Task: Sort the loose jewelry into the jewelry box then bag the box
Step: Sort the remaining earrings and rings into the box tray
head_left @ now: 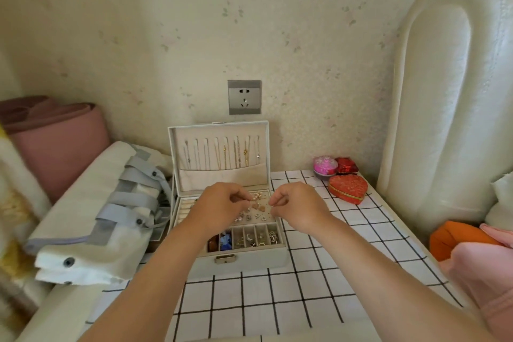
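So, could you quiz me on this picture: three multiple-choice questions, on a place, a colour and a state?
1. Where does the heart-shaped box sit? A) right of the jewelry box B) inside it C) on the floor
2. What colour are the grid lines on the tablecloth? A) red B) black C) green
3. How is its lid? A) shut B) taken off C) raised upright
Answers: A, it lies on the tablecloth beside the box; B, black lines on white; C, it stands up with necklaces hanging inside.
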`<state>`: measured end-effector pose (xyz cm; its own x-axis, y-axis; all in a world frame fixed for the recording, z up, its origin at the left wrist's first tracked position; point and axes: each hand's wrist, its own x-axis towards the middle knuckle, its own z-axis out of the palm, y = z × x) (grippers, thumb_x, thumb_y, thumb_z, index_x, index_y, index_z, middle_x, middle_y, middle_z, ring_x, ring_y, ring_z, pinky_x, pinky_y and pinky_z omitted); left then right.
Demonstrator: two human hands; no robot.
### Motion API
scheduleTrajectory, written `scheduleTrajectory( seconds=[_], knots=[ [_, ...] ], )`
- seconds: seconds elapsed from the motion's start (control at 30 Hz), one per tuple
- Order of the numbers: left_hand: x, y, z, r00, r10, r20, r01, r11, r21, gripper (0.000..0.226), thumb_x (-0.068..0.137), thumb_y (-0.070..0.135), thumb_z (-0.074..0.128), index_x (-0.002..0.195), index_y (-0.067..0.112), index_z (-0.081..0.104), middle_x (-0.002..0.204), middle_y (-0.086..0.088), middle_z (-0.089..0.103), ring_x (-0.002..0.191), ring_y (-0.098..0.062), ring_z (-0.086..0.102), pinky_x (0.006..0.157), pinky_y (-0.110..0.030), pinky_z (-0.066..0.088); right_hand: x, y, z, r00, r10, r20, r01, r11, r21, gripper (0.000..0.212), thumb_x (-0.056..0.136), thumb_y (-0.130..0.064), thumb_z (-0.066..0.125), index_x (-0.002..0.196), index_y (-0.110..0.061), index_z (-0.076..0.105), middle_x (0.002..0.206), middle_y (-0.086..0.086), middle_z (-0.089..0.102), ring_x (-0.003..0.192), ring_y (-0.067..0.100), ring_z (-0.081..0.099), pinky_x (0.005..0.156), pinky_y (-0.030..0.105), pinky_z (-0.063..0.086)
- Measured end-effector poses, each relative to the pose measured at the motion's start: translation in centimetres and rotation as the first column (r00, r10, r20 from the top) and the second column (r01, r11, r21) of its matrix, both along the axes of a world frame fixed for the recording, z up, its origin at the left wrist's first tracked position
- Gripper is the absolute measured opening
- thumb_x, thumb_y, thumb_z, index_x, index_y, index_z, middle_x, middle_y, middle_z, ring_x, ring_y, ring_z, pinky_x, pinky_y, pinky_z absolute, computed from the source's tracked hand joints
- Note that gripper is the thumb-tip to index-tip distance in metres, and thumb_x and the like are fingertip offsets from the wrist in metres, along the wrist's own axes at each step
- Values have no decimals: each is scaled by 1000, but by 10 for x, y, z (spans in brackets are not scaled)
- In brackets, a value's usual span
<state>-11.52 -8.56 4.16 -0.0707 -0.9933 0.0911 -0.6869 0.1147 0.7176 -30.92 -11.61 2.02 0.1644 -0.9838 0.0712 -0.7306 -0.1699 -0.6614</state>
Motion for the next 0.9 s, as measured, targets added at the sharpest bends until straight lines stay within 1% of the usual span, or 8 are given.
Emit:
scheduleTrajectory(
  seconds=[0.1,0.3,0.47,0.53,0.6,0.7,0.8,0.9],
  knots=[
    [7,0,0,1000,9,-28,-10,1000,-12,9,89,23,71,93,30,74,83,14,67,72,2,59,62,-9,39,4,-2,2,996,29,-81,-32,999,-39,15,79,-24,80,80,-36,71,74,-17,69,72,-4,64,67,22,51],
    [15,-5,0,985,-18,-172,31,997,72,13,90,14,70,93,26,75,82,7,74,64,-7,66,72,-28,59,10,-5,6,986,89,-139,-99,993,-68,13,79,-25,81,81,-36,73,75,-18,69,71,-7,62,60,16,40],
    [15,-5,5,946,-3,-324,43,992,119,13,89,6,69,97,16,74,89,-2,76,64,-10,65,48,-13,44,8,-9,4,974,161,-158,-173,982,-70,16,78,-24,82,83,-37,74,79,-20,70,77,-6,64,71,20,50],
    [16,-4,6,936,4,-352,47,990,136,13,88,7,70,96,16,74,89,-3,77,64,-9,66,46,-13,42,6,-11,6,971,192,-143,-202,977,-62,20,79,-22,81,89,-37,74,82,-21,71,78,-7,63,76,24,52],
    [17,-4,7,930,10,-368,48,988,147,12,87,10,72,95,18,74,88,-1,77,65,-9,66,51,-18,44,6,-11,10,973,202,-114,-211,974,-79,21,83,-19,77,95,-36,73,87,-20,71,74,-12,59,74,22,47],
    [17,-4,10,912,39,-408,27,988,154,11,85,13,75,95,18,74,87,-1,77,66,-10,67,60,-25,47,10,-7,20,982,185,47,-179,977,-117,20,87,-16,75,98,-32,75,95,-16,72,64,-14,57,69,19,45],
    [14,-4,16,880,84,-468,-17,989,145,10,83,14,77,91,20,73,84,2,76,68,-11,68,54,-18,47,17,1,36,917,191,349,-181,982,-60,25,85,-8,77,98,-28,73,97,-6,75,57,7,62,65,31,58],
    [10,-5,21,858,100,-504,-46,992,118,8,81,18,79,87,23,74,82,3,76,65,-10,67,55,-20,46,23,7,47,846,199,495,-204,978,-46,21,83,-4,77,98,-19,75,91,-1,75,55,12,63,49,17,49]
  ],
)
